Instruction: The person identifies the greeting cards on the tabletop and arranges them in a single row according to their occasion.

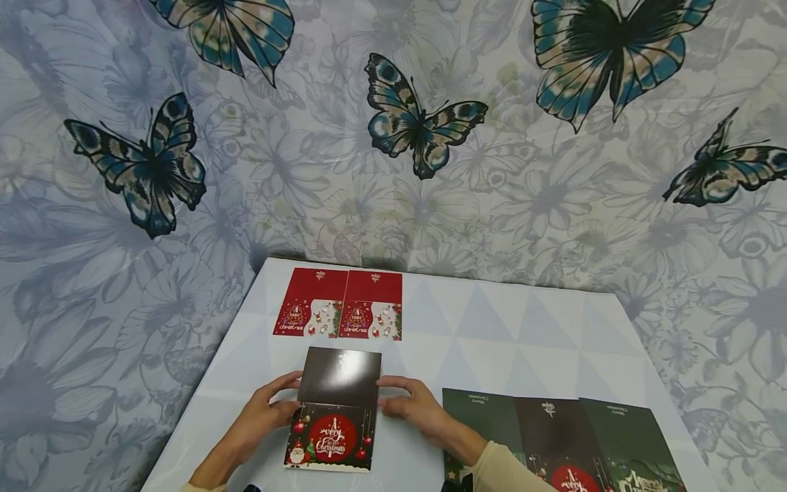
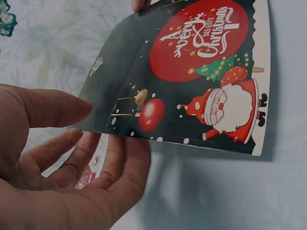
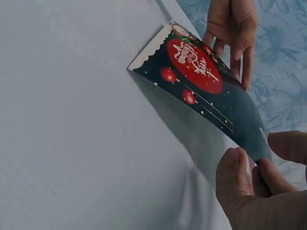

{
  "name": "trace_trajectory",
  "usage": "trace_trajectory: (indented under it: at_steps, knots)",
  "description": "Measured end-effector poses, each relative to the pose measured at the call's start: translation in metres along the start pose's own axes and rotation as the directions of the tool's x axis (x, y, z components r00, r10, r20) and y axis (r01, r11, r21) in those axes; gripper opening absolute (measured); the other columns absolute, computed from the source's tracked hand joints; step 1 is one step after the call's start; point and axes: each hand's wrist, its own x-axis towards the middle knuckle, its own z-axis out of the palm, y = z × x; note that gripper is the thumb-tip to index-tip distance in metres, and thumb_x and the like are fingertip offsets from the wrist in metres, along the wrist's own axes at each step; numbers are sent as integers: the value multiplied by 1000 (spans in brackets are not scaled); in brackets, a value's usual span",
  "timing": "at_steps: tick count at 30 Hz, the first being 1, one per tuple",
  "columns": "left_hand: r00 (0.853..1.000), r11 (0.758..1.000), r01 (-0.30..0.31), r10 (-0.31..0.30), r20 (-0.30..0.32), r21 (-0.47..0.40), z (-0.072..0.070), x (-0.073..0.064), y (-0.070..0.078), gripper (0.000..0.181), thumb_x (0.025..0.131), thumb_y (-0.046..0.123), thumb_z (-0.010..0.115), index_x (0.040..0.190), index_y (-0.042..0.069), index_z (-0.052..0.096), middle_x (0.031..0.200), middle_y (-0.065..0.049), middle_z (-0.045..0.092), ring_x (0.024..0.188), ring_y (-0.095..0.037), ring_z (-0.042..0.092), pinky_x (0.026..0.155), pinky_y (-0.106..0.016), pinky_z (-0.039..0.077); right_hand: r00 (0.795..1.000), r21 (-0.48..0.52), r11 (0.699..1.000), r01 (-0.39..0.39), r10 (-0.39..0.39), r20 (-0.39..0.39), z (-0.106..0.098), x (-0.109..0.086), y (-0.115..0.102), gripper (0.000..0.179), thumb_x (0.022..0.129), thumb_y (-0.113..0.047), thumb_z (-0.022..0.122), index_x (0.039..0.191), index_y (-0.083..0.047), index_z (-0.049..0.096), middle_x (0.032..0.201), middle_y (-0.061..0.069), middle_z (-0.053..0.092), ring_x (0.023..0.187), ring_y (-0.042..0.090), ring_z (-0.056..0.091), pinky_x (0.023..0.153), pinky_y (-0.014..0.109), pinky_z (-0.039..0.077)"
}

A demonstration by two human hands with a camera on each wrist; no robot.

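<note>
White table [image 1: 510, 318], top patterned with pale blue-grey triangles, spread across the lower middle of the frame, its far edge at mid-height. I see two groups lying on it. Left of centre, near that far edge: left red card [image 1: 312, 303] and right red card [image 1: 371, 305], side by side, festive print on their lower halves. Lower right: a row of three, first green card [image 1: 482, 417] partly hidden, dark brown card [image 1: 553, 434], second green card [image 1: 630, 441], running to the frame's bottom edge.
</note>
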Motion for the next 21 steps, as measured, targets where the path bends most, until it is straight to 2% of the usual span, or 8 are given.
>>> trace_trajectory:
  at_steps: [3,7,12,14,18,21]
  knots:
    - [1000,1000,0,1,25,-10,5,4,5,65,92,-2,58,154,5,36,147,-26,38,102,-28,68,83,-49,59,1000,43,999,27,-27,0,-5,0,-3,47,93,-2,63,139,2,54,140,25,52,101,20,69,92,41,57]
    - [997,998,-48,50,61,-28,12,10,11,69,92,-7,55,156,9,33,151,-25,33,97,-25,67,82,-44,59,998,85,995,59,-58,-9,-12,0,-9,51,95,-1,62,144,1,49,146,26,46,100,20,69,93,43,57]
    - [994,994,-106,106,13,-8,20,19,19,70,91,-11,53,155,14,36,147,-23,40,88,-22,66,78,-37,59,996,51,995,82,-80,-40,-20,1,-16,54,94,-1,60,146,-2,47,123,29,65,98,18,70,91,38,57]
    - [993,993,-114,114,-10,-7,24,23,21,69,91,-11,54,153,17,39,145,-22,43,88,-22,67,77,-35,59,994,38,995,93,-91,-66,-23,2,-19,53,94,-3,61,145,-1,49,128,27,62,101,18,69,93,36,56]
    - [991,991,-133,133,-21,-17,30,29,27,61,93,-8,55,149,14,45,143,-20,45,91,-20,67,80,-32,55,986,57,992,110,-101,-132,-28,3,-24,49,94,-5,64,141,2,52,145,25,50,111,21,66,97,36,54]
    - [988,989,-151,151,-37,7,34,34,31,51,95,-4,57,144,10,50,141,-18,48,93,-18,68,84,-32,53,977,67,990,124,-110,-185,-32,5,-27,48,93,-4,66,139,5,54,142,24,54,115,23,66,96,33,55]
